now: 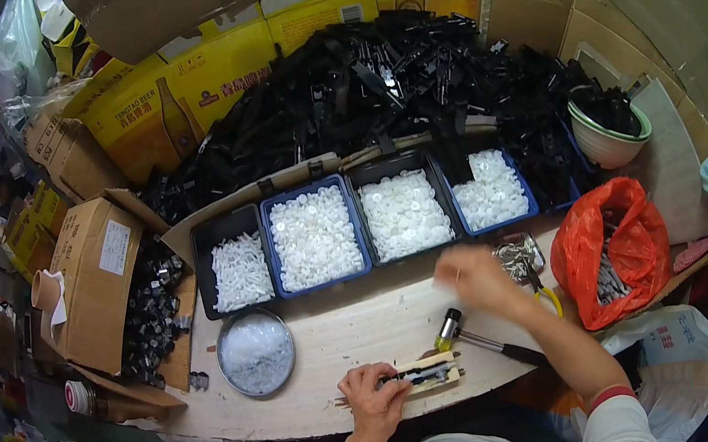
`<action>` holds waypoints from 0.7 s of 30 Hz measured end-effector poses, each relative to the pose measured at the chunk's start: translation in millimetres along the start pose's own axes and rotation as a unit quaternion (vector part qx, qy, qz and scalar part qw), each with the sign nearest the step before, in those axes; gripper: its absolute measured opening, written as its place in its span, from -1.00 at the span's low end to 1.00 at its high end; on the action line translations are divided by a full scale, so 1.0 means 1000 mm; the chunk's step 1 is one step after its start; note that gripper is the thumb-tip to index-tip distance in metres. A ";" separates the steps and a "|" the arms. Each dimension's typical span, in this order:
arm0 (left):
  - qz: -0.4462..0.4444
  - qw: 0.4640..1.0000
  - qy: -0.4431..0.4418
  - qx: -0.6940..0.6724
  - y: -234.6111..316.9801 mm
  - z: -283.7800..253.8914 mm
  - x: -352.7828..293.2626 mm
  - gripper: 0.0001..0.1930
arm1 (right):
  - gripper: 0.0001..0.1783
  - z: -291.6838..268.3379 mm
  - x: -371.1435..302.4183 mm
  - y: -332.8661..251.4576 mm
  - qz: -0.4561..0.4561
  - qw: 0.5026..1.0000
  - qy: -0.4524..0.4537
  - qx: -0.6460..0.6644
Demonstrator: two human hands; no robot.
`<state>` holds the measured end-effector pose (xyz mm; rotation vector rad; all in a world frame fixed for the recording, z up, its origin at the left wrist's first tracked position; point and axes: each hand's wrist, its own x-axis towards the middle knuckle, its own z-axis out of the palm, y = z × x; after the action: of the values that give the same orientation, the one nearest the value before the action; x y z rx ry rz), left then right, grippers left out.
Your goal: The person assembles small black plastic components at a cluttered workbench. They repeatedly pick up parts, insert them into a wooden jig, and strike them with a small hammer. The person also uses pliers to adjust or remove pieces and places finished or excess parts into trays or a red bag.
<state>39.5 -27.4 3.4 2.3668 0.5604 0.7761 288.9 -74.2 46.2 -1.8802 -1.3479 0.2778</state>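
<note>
My left hand (376,400) is closed at the left end of a small wooden block jig (439,361) near the table's front edge. Its fingers press on a narrow black part (425,374) lying in the jig's groove; the fingers cover that part's left end. My right hand (474,278) is raised in front of the bins of white pieces, left of a small tray of metal pins (517,256). Motion smears its fingers, so whether they hold anything is unclear. Between the hands lies a hammer (485,344) with a yellow and black head.
Bins of white plastic pieces (315,236) line the table's back, before a heap of black parts (334,94). A round dish (257,355) stands left; a red bag (599,275) and yellow-handled scissors (555,302) are right. A cardboard box (92,290) spills dark parts.
</note>
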 end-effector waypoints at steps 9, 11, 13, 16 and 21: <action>-0.015 1.000 -0.004 -0.010 0.000 0.000 -0.001 -0.86 | -0.84 -0.057 0.130 0.060 0.103 0.941 0.216 -0.237; -0.021 1.000 -0.004 -0.013 0.000 0.000 -0.002 -0.87 | -0.80 -0.064 0.135 0.052 0.118 0.948 0.190 -0.224; -0.028 0.999 -0.007 -0.016 0.000 -0.001 -0.004 -0.88 | -0.75 -0.074 0.145 0.057 0.126 0.943 0.236 -0.196; -0.018 1.000 -0.003 -0.024 -0.004 0.003 -0.004 -0.89 | -0.67 -0.088 0.159 0.052 0.166 0.928 0.283 -0.176; 0.066 0.989 0.056 0.123 -0.020 0.029 -0.010 -0.87 | -0.58 -0.078 0.176 0.061 0.184 0.922 0.266 -0.214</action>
<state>46.5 -28.7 -32.2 2.6190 0.5795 0.9523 449.1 35.5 100.3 -2.3456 -0.7129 -0.3598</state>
